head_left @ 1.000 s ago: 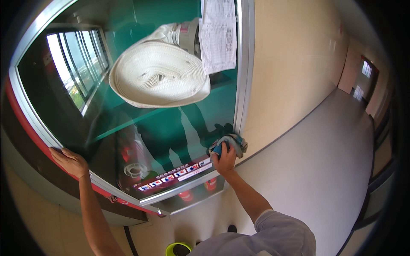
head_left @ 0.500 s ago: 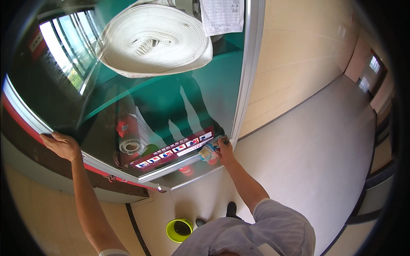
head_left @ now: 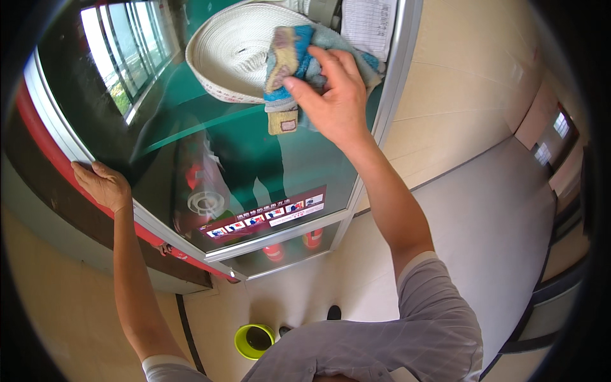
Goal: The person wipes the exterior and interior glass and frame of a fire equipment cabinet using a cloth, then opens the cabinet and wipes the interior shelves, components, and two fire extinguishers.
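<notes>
My right hand (head_left: 340, 99) grips a blue, yellow and grey cloth (head_left: 286, 67) between thumb and fingers, against the upper right of a glass door (head_left: 254, 137). Part of the cloth hangs below the thumb, and more of it shows behind the fingers. My left hand (head_left: 105, 186) is closed round the door's silver metal frame (head_left: 60, 137) on the left side; some of its fingertips are hidden. Seen through the glass, a rolled white fire hose (head_left: 219, 54) lies partly covered by the cloth. Along the lower glass runs a dark red sticker strip with small pictures (head_left: 254, 221).
A red cabinet edge (head_left: 48, 130) runs along the left, beside the door. Red fire extinguishers (head_left: 312, 237) show through the lower pane. A printed sheet (head_left: 369, 28) is at the upper right. On the floor near my feet stands a yellow-green bucket (head_left: 240, 344) with dark contents.
My right hand has moved the cloth from the lower right corner of the glass up to the hose's height. My left hand still holds the frame; the view has shifted slightly.
</notes>
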Tool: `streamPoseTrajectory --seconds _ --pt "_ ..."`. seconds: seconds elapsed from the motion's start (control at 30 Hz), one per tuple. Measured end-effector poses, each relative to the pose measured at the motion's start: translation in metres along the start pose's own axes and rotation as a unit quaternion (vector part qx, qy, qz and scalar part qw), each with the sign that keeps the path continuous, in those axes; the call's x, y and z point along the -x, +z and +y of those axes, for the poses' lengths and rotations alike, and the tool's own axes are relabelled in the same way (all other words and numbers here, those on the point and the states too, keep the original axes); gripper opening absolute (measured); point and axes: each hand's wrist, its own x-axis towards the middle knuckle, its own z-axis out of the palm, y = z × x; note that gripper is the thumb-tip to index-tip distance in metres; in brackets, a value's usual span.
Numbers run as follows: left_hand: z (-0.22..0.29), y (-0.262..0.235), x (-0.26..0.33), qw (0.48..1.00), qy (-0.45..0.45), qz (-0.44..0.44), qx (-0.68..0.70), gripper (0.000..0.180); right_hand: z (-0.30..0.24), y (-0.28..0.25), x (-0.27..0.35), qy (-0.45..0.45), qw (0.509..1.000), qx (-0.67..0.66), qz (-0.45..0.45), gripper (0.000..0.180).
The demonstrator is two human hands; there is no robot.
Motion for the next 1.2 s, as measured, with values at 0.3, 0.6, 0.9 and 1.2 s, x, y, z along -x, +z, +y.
streamPoseTrajectory --seconds 0.3,0.6,0.9,1.2 --pt "0.003 -0.001 -0.003 1.0 -0.014 -0.004 -0.006 0.065 0.014 0.027 0.218 -0.172 0.899 0.212 -0.341 0.051" --pt "0.005 0.002 -0.002 1.0 -0.015 -0.001 -0.017 0.068 0.048 0.028 0.379 -0.311 0.837 0.186 -0.411 0.031" --pt "0.009 -0.013 -0.003 0.999 -0.034 -0.011 -0.011 0.06 -0.019 0.035 0.202 -0.324 0.86 0.142 -0.369 0.02" --pt "0.014 0.004 -0.008 0.998 -0.009 -0.052 0.026 0.056 0.007 0.045 0.377 -0.324 0.808 -0.014 -0.492 0.023"
